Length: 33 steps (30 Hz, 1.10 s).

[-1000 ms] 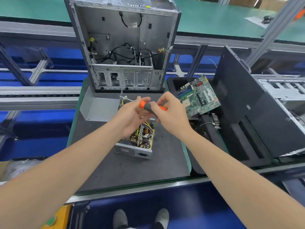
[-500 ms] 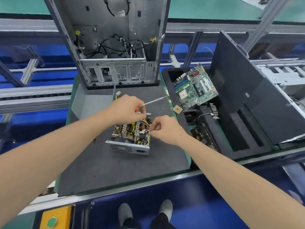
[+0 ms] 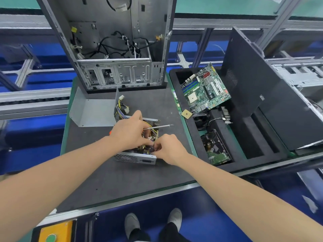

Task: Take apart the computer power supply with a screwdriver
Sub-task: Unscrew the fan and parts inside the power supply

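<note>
The open power supply [image 3: 135, 157] lies on the dark mat [image 3: 122, 179], its circuit board and yellow wires exposed. My left hand [image 3: 130, 132] rests over the board and holds the screwdriver [image 3: 160, 126]; the metal shaft points right and an orange bit of handle shows at my wrist. My right hand [image 3: 168, 148] reaches into the near right corner of the supply, its fingertips pinching something small that I cannot make out. The supply's removed grey cover [image 3: 92, 110] sits behind, to the left.
An emptied computer case [image 3: 111, 42] stands upright at the back of the mat. To the right, a black foam tray [image 3: 244, 142] holds a motherboard [image 3: 204, 88], a fan, a hard drive and a loose chip [image 3: 186, 113]. A dark side panel [image 3: 258, 88] leans there.
The screwdriver passed from my right hand to my left. Both hands dropped onto the power supply, and my right hand moved into its near right corner. The view tilted down.
</note>
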Motion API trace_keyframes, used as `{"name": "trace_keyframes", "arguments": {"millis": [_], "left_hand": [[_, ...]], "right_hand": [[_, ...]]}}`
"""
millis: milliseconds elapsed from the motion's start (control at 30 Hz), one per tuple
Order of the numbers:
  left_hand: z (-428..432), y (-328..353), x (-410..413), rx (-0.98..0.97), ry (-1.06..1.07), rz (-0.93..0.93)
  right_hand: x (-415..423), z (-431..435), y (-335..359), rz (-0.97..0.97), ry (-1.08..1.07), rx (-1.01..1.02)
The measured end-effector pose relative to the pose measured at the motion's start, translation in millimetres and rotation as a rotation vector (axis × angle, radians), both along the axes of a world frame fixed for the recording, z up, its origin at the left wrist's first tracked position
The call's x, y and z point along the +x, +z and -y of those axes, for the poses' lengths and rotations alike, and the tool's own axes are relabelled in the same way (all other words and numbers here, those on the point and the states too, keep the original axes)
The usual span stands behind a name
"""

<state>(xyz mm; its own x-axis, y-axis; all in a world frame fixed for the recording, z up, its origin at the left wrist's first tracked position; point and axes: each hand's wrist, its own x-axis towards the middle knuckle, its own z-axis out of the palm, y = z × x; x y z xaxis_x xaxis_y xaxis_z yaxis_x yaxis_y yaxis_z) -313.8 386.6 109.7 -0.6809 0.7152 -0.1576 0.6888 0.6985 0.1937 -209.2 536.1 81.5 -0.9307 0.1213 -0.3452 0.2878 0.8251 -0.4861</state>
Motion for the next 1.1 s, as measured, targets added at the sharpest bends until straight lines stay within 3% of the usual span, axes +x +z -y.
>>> {"name": "trace_keyframes", "arguments": {"millis": [367, 1100], "left_hand": [[15, -6, -9, 0.011, -0.093, 0.032], [12, -6, -11, 0.028, -0.063, 0.086]], "right_hand": [[3, 5, -4, -0.061, -0.035, 0.065], [8, 7, -8, -0.106, -0.059, 0.072]]}}
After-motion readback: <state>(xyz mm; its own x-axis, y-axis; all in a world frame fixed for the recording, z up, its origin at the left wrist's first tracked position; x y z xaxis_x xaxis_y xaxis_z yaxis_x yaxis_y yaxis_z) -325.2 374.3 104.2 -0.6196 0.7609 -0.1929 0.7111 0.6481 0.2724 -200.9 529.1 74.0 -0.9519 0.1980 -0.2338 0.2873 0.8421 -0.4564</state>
